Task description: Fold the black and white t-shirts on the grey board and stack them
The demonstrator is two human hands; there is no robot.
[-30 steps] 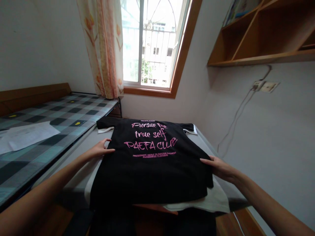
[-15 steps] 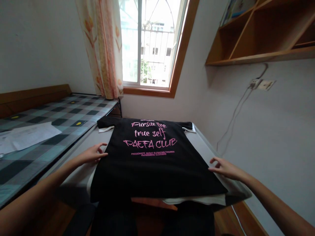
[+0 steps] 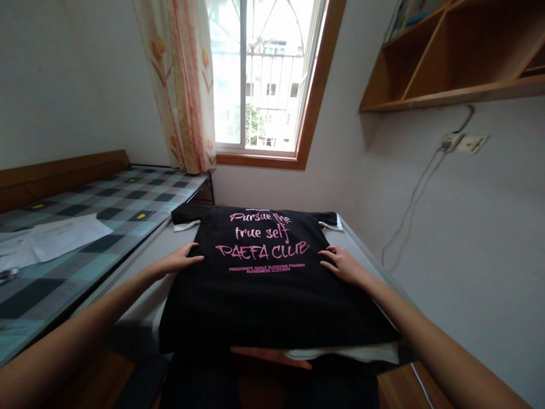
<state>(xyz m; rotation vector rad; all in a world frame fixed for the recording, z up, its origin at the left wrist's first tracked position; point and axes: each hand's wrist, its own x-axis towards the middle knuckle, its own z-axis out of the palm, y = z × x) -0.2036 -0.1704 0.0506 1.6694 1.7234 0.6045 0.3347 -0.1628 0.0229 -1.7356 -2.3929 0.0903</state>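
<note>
A black T-shirt (image 3: 264, 307) with pink lettering lies spread out, its sleeves toward the window. Under it a white garment (image 3: 361, 352) shows at the hem and sleeves. Both rest on a light grey table (image 3: 145, 284). On the shirt's left edge, below the sleeve, lies my left hand (image 3: 181, 260), fingers extended on the cloth. My right hand (image 3: 343, 264) rests on the right side of the shirt beside the lettering, fingers spread. Neither hand grips the fabric.
To the left is a bed with a checked mattress (image 3: 85, 204), and white papers (image 3: 63, 238) lie on it. A curtain (image 3: 183, 85) hangs by the window. Wooden shelves (image 3: 451, 91) and a wall socket (image 3: 464, 142) with a dangling cord are on the right.
My right hand has moved up and inward from the shirt's right edge onto the cloth. My left hand has shifted slightly inward and up onto the shirt's left edge.
</note>
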